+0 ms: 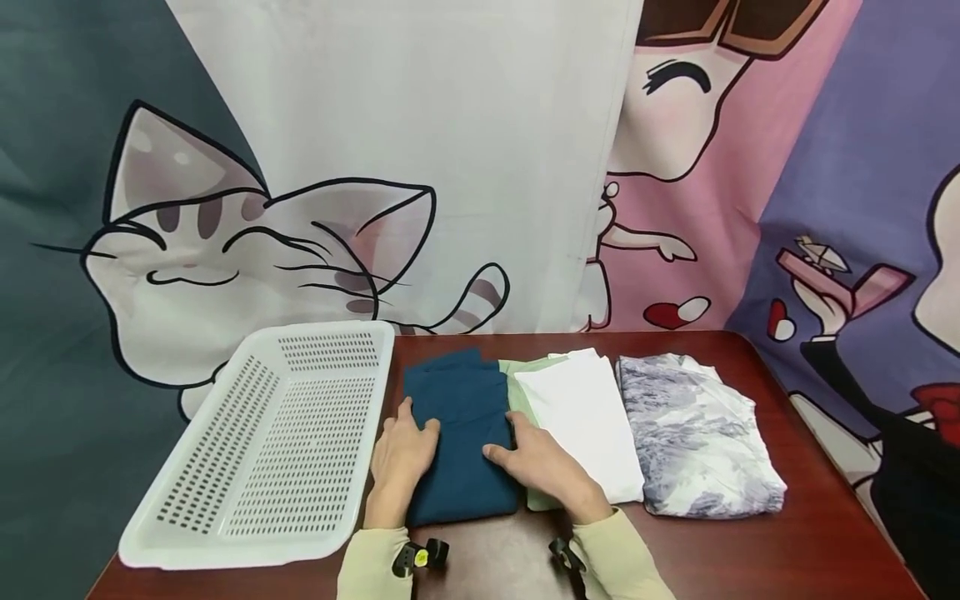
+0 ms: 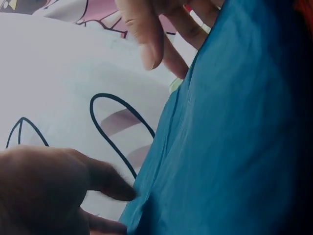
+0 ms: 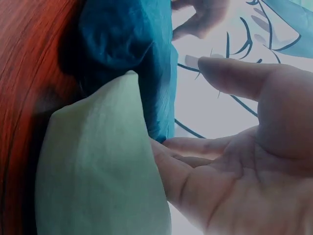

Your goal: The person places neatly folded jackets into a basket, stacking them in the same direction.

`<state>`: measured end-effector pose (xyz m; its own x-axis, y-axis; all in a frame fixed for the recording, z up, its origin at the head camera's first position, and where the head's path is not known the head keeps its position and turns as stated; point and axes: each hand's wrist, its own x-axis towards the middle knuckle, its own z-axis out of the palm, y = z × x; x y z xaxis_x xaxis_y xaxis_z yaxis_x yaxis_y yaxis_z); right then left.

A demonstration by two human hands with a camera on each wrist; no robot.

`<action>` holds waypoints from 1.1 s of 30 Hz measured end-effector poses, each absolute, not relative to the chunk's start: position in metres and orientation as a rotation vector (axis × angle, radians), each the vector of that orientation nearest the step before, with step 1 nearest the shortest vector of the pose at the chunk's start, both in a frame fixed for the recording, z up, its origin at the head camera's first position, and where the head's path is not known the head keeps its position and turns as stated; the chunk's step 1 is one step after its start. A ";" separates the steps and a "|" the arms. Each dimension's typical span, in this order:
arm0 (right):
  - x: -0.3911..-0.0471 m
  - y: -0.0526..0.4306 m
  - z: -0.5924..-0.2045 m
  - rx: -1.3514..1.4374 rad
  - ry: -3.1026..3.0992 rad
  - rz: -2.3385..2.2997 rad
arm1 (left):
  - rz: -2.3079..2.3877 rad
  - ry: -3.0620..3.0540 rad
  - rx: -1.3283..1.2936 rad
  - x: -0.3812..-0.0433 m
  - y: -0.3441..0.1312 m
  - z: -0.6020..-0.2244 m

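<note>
A folded dark blue garment (image 1: 461,442) lies on the table in front of me. My left hand (image 1: 403,454) is at its left side, fingers along the edge and thumb pointing in over the cloth. On the opposite side, my right hand (image 1: 546,462) has its fingertips at the right edge; the right wrist view shows its thumb (image 3: 234,76) raised and apart from the fingers. A folded light green garment (image 3: 98,166) is right beside the blue one. Over the green lies a folded white garment (image 1: 585,417), partly behind my right hand.
To the left stands a white perforated plastic basket (image 1: 142,533) with nothing in it. A folded grey-and-white patterned garment (image 1: 693,442) lies at the right of the reddish-brown table (image 1: 810,533). A cartoon-printed curtain (image 1: 487,125) hangs behind the far edge.
</note>
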<state>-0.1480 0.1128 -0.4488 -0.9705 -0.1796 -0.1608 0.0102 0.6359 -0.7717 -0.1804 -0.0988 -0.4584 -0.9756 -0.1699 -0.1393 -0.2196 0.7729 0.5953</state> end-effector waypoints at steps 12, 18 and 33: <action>-0.152 0.108 -0.455 -0.048 2.590 -1.403 | 1.116 2.890 -0.227 -0.179 -0.101 -0.455; -0.153 0.112 -0.457 -0.032 2.563 -1.553 | 1.205 2.899 -0.178 -0.177 -0.100 -0.447; -0.153 0.136 -0.442 -0.171 2.395 -1.779 | 1.557 2.858 -0.006 -0.169 -0.101 -0.427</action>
<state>-0.1530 0.1356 -0.4422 -0.9817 -0.1824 -0.0547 -0.0003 0.2886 -0.9574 -0.1687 -0.1012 -0.4268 -0.9936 -0.0571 0.0971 0.0506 0.5437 0.8377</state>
